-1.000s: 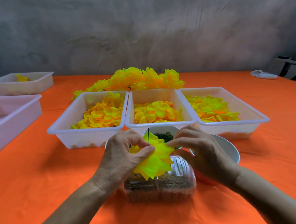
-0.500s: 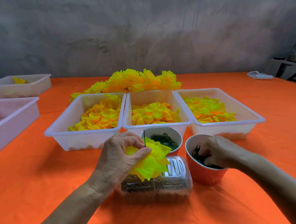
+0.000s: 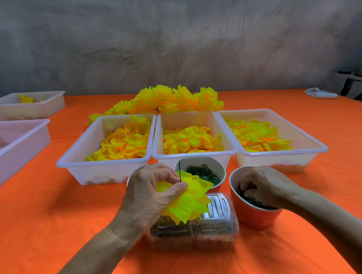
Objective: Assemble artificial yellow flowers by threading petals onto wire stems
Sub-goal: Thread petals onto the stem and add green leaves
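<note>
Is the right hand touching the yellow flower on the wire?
Apart. The head view shows the right hand inside the orange cup, with clear space between it and the yellow flower.

forearms: bare | sleeves: none visible | rings: seemingly none

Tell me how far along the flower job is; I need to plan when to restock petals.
Done: a heap of finished yellow flowers lies behind the trays. In hand: the left hand pinches a part-built flower with its wire stem poking up, while the right hand digs in the orange cup of dark green pieces. Left: three petal trays hold plenty of loose petals.
</note>
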The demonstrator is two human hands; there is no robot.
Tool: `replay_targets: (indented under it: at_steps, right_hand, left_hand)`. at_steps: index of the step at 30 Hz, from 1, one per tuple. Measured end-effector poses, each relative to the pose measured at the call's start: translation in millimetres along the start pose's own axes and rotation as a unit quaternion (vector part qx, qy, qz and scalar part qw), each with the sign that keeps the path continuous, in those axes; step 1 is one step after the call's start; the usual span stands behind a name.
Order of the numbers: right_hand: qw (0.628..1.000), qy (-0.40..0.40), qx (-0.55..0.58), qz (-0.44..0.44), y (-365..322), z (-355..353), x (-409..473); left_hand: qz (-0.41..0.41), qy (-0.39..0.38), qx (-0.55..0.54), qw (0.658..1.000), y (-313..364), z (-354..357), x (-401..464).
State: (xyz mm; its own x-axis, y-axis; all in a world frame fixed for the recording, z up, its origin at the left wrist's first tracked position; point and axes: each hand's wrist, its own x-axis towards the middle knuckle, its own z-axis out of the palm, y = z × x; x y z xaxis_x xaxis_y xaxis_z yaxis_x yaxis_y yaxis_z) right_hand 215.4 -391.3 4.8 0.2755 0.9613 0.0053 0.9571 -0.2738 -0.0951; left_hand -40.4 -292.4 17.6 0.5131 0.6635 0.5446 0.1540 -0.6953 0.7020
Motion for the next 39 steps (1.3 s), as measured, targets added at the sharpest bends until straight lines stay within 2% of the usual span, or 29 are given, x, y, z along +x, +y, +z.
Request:
replay_targets:
  at_steps: [4,7,10,13,16,20,26,30,34,39]
  right_hand:
    - [0.995,-0.047,0.031,-0.079,-8,2,1]
    - [0.995,-0.032,0.018,-0.097,-9,7,5]
    - [0.996,-0.028,0.048,-0.069,-8,10,9]
    - [0.987,-0.008,0.162,0.017,0,7,6]
    - [0.954,0.019,0.289,0.077,8,1,1]
    - [0.908,0.034,0.404,0.105,15,-5,-2]
    - [0.816,0.004,0.566,0.119,14,-15,-8]
    - [0.763,-0.007,0.632,0.137,13,-16,-10]
    - [0.737,0.014,0.657,0.158,14,-14,-12]
    - [0.738,0.036,0.656,0.156,12,-12,-15]
  left_hand:
    - [-0.004,0.000,-0.005,1.000,-1,0,0]
    - [-0.003,-0.002,-0.011,1.000,-1,0,0]
    - [0.005,-0.004,-0.009,1.000,0,-1,0]
    - [0.007,-0.002,-0.008,1.000,-1,-1,-1]
    - [0.002,-0.002,-0.011,1.000,-2,-1,0]
    - [0.004,0.000,-0.010,1.000,-2,-1,0]
    - [0.007,0.003,-0.008,1.000,-3,0,-1]
    - [0.007,0.002,-0.023,1.000,-2,1,0]
    - [0.006,0.007,-0.017,1.000,-4,2,0]
    - [0.006,0.007,-0.012,1.000,-5,3,-1]
